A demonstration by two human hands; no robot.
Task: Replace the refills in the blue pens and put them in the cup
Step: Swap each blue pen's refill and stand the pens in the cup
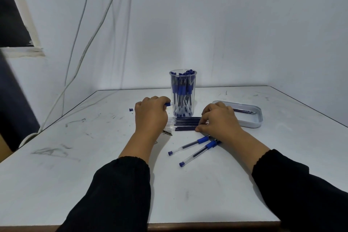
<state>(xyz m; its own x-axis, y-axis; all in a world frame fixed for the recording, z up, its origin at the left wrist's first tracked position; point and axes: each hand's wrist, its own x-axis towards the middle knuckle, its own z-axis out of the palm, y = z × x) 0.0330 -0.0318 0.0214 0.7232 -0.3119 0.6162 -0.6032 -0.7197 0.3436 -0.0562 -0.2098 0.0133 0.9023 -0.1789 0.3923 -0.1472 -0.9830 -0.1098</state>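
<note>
Mid-swap: left hand (pixel 150 113) gripping a pen barrel (pixel 168 104), right hand (pixel 219 118) pinching 1 refill (pixel 185 128) from the row. Next: threading refill into barrel.

Head-worn view, downward, close over table (pixel 56 156)

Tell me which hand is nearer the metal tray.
Right. The right hand sits just beside the tray, at its left end. The left hand is farther off, beyond the cup.
</note>
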